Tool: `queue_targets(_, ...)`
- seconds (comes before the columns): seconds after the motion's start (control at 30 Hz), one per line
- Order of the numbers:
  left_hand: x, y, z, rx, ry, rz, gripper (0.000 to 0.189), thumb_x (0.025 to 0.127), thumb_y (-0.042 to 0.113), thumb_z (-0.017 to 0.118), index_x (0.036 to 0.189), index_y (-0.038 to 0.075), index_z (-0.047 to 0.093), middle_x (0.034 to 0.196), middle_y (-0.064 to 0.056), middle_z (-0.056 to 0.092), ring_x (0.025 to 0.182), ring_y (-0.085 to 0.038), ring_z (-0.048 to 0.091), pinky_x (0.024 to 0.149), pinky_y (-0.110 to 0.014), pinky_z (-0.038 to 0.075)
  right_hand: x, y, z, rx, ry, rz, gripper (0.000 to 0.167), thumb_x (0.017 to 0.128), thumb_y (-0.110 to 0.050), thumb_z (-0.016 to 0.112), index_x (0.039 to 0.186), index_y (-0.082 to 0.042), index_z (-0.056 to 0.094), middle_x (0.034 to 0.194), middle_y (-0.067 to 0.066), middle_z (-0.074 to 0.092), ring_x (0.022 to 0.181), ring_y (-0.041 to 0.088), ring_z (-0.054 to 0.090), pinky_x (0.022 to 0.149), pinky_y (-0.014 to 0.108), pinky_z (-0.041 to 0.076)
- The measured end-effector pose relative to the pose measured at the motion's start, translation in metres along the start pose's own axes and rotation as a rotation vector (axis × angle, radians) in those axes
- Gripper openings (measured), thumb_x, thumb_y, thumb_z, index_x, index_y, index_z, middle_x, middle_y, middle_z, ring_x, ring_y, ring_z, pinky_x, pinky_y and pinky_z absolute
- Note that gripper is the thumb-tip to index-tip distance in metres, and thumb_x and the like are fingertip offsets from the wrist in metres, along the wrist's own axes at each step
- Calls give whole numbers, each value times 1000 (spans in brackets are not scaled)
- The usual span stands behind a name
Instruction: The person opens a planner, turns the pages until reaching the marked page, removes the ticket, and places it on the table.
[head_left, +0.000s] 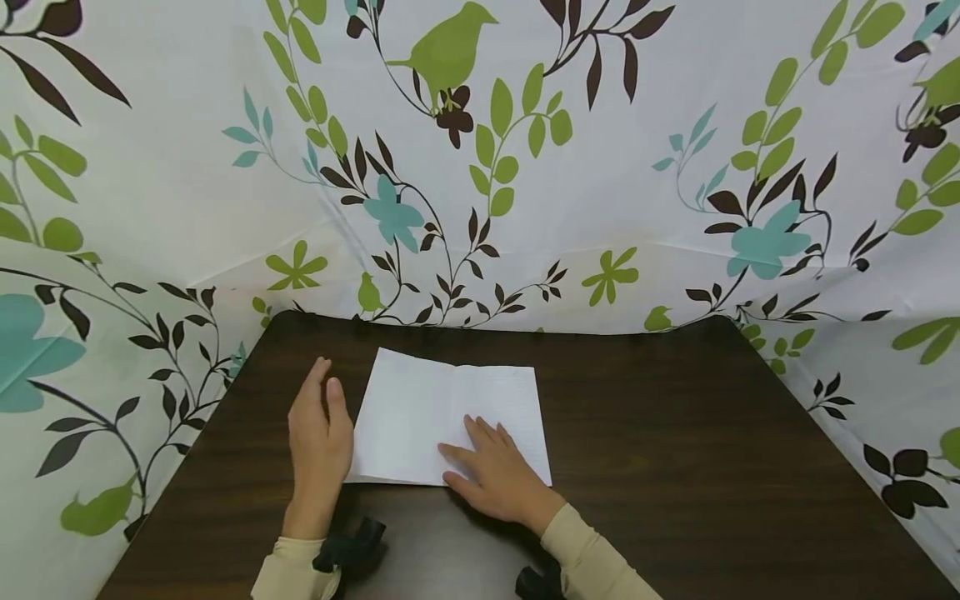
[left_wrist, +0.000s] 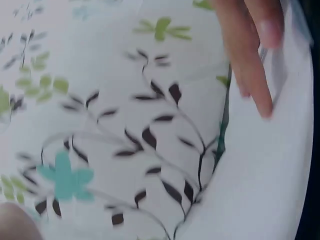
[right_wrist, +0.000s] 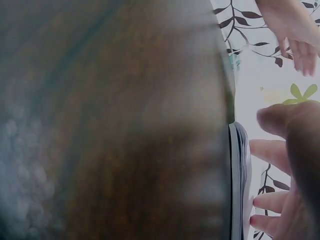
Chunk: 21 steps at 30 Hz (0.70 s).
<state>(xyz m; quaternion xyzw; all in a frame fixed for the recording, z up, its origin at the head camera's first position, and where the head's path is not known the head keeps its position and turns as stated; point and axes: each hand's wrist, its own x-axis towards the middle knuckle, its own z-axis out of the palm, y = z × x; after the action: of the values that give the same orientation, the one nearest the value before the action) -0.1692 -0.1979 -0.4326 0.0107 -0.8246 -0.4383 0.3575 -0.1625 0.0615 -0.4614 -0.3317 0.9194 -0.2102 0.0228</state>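
An open notebook [head_left: 408, 417] with white pages lies flat on the dark table. My right hand [head_left: 495, 475] rests on its right-hand page, fingers [head_left: 480, 429] spread and fairly straight. In the right wrist view the stacked page edges [right_wrist: 240, 175] show side-on, with the fingertips against the paper. Along the notebook's left edge is my left hand [head_left: 321, 442], held upright with its fingers extended and nothing gripped. The right wrist view also catches the left hand [right_wrist: 295, 35], raised beyond the notebook.
The dark wood table [head_left: 675, 433] stretches well past the notebook to the right. A white cloth [head_left: 187, 208] printed with leaves, birds and flowers hangs behind the table and along its sides. Black wrist straps [head_left: 351, 546] sit at the cuffs of the beige sleeves.
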Motion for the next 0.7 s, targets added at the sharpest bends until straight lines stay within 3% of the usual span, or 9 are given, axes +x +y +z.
queue_targets(0.07,-4,6,7,24,-82,103,40,108,17,54,141,-4,59,150,-21,54,140,-43,48,114,-64,34,-1,1,0,-19,-7,-7,50,107,-49,48,148,-23,60,163,24,34,153,41,30,122,64,21)
queue_targets(0.17,-13,11,22,104,-262,277,34,103,12,62,134,-2,66,143,-19,62,136,-39,54,114,-64,33,-1,2,0,-31,-1,-28,50,106,-49,51,148,-22,61,162,26,36,151,43,31,120,66,23)
queue_targets(0.27,-22,9,34,176,-415,371,33,101,11,64,133,1,68,141,-17,64,135,-36,56,114,-66,31,1,1,0,-32,14,-36,52,106,-49,51,149,-19,59,160,27,37,150,44,33,119,66,25)
queue_targets(0.5,-35,-6,47,221,-600,344,38,101,9,64,138,0,64,145,-17,61,139,-35,52,117,-65,29,0,5,0,-29,19,-11,63,106,-49,51,155,-10,48,160,26,39,151,39,34,121,61,27)
queue_targets(0.7,-42,-11,46,246,-762,242,45,106,18,58,148,3,56,156,-15,50,148,-33,41,122,-63,19,-5,13,-2,7,79,17,68,106,-45,54,157,-2,41,157,28,42,149,41,37,120,61,29)
